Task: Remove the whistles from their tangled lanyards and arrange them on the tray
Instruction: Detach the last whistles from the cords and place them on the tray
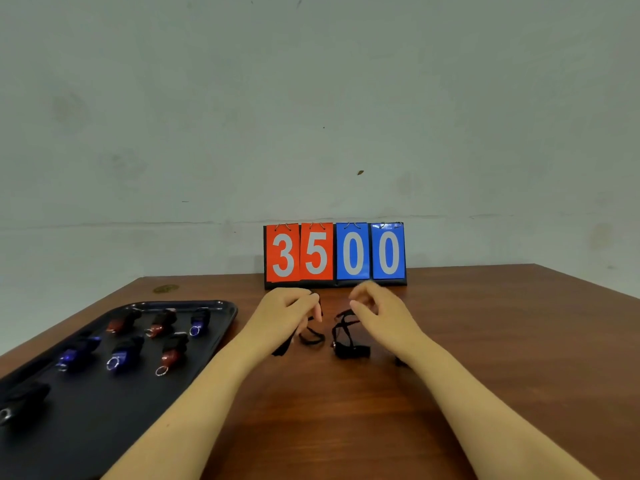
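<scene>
My left hand (289, 308) and right hand (375, 306) each pinch limp black lanyard (343, 323); the whistle (351, 351), probably light, dangles below my right grip, best taken at its ring.

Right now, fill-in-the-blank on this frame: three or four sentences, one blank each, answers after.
1. The two red cards on the scoreboard read ____.
2. The black tray lies to the ____ of both hands.
3. The left hand and the right hand both hold black ____.
4. The ring of each whistle on the tray points ____ the person.

Missing words: 35; left; lanyards; toward
</scene>
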